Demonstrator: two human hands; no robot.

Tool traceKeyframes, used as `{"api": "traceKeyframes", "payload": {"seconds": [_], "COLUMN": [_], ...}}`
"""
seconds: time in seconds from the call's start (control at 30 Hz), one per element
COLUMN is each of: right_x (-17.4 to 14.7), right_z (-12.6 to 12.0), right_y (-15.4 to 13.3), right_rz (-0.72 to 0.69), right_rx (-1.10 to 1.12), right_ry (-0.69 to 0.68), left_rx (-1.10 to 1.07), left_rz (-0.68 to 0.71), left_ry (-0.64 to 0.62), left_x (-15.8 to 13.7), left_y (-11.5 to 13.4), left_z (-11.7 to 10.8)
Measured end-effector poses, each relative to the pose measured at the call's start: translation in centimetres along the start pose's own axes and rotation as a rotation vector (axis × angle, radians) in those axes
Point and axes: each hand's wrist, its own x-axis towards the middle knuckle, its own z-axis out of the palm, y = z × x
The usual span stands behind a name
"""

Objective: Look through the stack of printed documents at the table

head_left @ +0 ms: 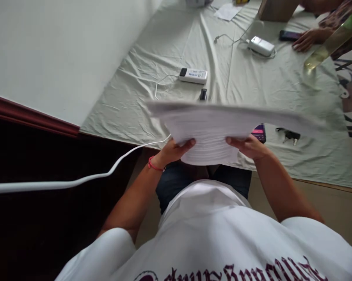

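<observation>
A stack of white paper sheets (211, 150) hangs over the table's near edge, held between both my hands. Its upper part fans out wide and is blurred. My left hand (176, 150), with a red string at the wrist, grips the left side, thumb on top. On the right side my right hand (248, 146) grips the same stack, thumb also on top; the other fingers are mostly hidden beneath. A phone (260, 132) with a lit screen lies partly covered just beyond my right hand. Right of it is a bunch of keys (290, 134).
A pale cloth (164, 50) covers the table. On it lie a white power strip (193, 75), a small black object (203, 94) and a white adapter with cable (261, 46). Another person's hand (306, 40) touches a dark phone (288, 36). A tilted bottle (325, 50) stands at right.
</observation>
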Motion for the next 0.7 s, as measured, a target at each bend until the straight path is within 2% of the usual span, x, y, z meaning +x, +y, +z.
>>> {"api": "traceKeyframes", "payload": {"seconds": [0.1, 0.2, 0.3, 0.4, 0.6, 0.7], "right_x": [-1.4, -2.5, -3.1, -3.2, -3.5, -3.9], "right_z": [0.2, 1.1, 2.4, 3.1, 2.6, 2.6], "right_y": [0.3, 0.5, 1.0, 1.5, 2.1, 1.6], "right_rz": [0.097, 0.229, 0.279, 0.257, 0.233, 0.186], "right_rx": [0.083, 0.270, 0.400, 0.405, 0.349, 0.297], "right_ry": [-0.088, -0.088, -0.088, -0.092, -0.040, -0.057], "left_rx": [-0.255, -0.414, -0.528, -0.641, -0.691, -0.701], "left_rz": [-0.108, -0.293, -0.385, -0.414, -0.444, -0.384], "left_ry": [-0.173, -0.210, -0.140, -0.036, -0.105, -0.033], "left_x": [-2.2, -4.1, -5.4, -5.9, -5.8, -5.1], "left_y": [-0.1, -1.0, -1.9, -2.0, -1.1, -0.8], "left_z": [1.0, 2.5, 3.7, 4.3, 3.3, 3.0]}}
